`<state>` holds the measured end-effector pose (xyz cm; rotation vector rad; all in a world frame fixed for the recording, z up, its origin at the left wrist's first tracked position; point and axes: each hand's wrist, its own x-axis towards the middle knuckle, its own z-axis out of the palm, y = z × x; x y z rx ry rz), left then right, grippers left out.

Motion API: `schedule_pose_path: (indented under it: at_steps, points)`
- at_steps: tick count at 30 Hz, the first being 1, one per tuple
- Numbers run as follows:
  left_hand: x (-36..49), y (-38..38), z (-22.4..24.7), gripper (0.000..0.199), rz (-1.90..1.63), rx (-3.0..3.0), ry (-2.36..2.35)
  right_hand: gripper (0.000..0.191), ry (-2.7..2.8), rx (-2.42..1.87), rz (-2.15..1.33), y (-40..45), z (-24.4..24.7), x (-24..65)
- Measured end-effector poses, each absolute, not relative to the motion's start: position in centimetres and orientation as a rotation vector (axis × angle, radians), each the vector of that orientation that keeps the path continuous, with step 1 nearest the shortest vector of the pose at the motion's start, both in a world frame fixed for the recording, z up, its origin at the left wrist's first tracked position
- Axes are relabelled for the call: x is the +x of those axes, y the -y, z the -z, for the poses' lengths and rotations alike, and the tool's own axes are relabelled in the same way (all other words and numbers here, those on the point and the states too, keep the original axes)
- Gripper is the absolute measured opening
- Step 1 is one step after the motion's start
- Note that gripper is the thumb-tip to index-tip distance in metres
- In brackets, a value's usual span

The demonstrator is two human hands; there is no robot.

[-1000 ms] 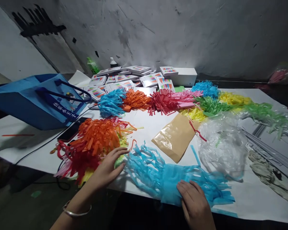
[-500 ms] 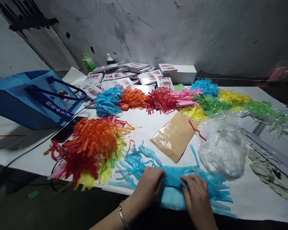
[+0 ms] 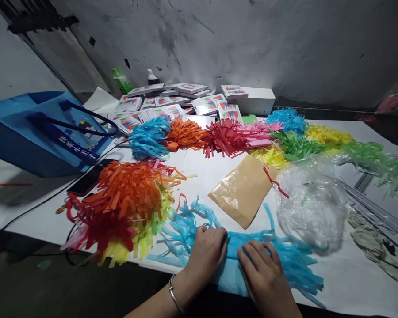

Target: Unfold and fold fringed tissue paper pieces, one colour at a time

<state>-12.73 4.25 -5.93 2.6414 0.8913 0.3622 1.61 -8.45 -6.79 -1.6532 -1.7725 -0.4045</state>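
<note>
A blue fringed tissue-paper sheet (image 3: 232,276) lies at the table's near edge, its cut strips spread out to the left and right of a plain middle band. My left hand (image 3: 207,251) is closed on the left part of this band, fingers curled, and a metal bangle circles the wrist. On the band's right part rests my right hand (image 3: 263,267), palm down with its fingers stretched out over the paper. The hands cover some of the sheet. Just beyond them lies a brown paper envelope (image 3: 243,190).
Orange, red and yellow tassels (image 3: 128,190) are heaped to the left, beside a blue bag (image 3: 49,132) and a phone (image 3: 82,183). Clear plastic bags (image 3: 310,203) lie right. More coloured tassels (image 3: 227,137) line the back, before stacked printed boxes (image 3: 205,105).
My right hand has shifted left, closer to my left hand, and its fingers have gone from pinching the paper to lying flat on it. The middle band looks more folded over.
</note>
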Motion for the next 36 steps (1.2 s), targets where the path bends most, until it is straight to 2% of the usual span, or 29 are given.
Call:
schedule_pose_path:
  at_steps: [3,6,8,10,13,19,24,28,31,36]
  points:
    - [-13.2,-4.5,5.3,0.016,-0.513,2.639,-0.911,0.032,1.783,-1.657,0.394,8.2,7.8,1.4]
    - [-13.9,-4.3,4.9,0.023,-0.808,2.681,-0.773,0.026,1.701,-1.684,0.332,8.2,7.7,1.4]
    - [-14.3,-3.9,5.0,0.018,-0.866,2.721,-0.596,0.023,1.62,-1.692,0.255,8.3,7.1,1.3]
    - [-14.5,-3.5,5.3,0.01,-0.846,2.736,-0.494,0.021,1.6,-1.704,0.231,8.3,6.7,1.0]
    - [-14.9,-3.4,5.7,0.02,-0.817,2.722,-0.414,0.028,1.697,-1.687,0.312,8.4,6.9,0.6]
    - [-16.0,-3.8,6.3,0.023,-0.676,2.785,-0.272,0.04,1.741,-1.667,0.374,9.7,8.3,0.7]
    - [-15.6,-3.5,6.7,0.02,-0.575,2.771,-0.527,0.038,1.591,-1.828,0.256,9.7,8.0,1.2]
    - [-14.3,-3.4,5.6,0.021,-0.339,2.797,-0.878,0.043,1.532,-2.102,0.171,8.6,7.1,1.3]
    - [-13.3,-3.7,4.8,0.021,-0.19,2.81,-0.974,0.04,1.473,-2.26,0.233,7.9,6.5,1.2]
    - [-12.8,-4.2,4.5,0.021,-0.097,2.807,-0.96,0.029,1.661,-1.896,0.299,7.9,6.6,1.1]
